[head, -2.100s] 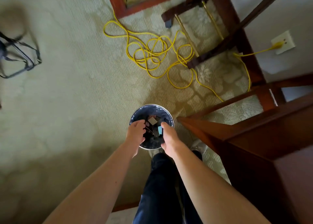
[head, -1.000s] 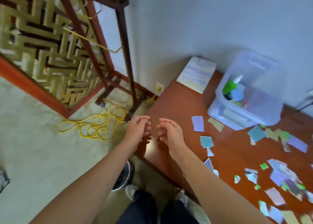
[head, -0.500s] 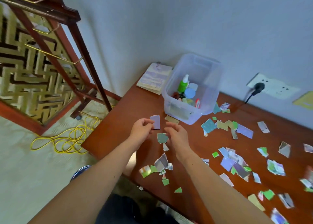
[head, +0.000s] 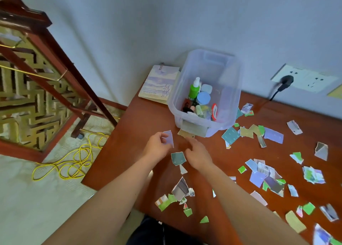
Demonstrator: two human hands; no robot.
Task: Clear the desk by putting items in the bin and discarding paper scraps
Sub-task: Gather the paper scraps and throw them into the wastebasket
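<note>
Pinched btw thumb & fingers of the left hand (head: 157,145) was a lilac scrap (head: 169,137), over the desk (head: 140,122) near its left end. Right hand (head: 198,156) gripped nothing, fingers loose, just beside a teal scrap (head: 178,158). Clear bin (head: 235,89) at the wall already held bottles etc. Notebook (head: 159,83) lay outside, just beside it. Many paper scraps (head: 273,135) littered the desk, so most of the job prob. remained.
</note>
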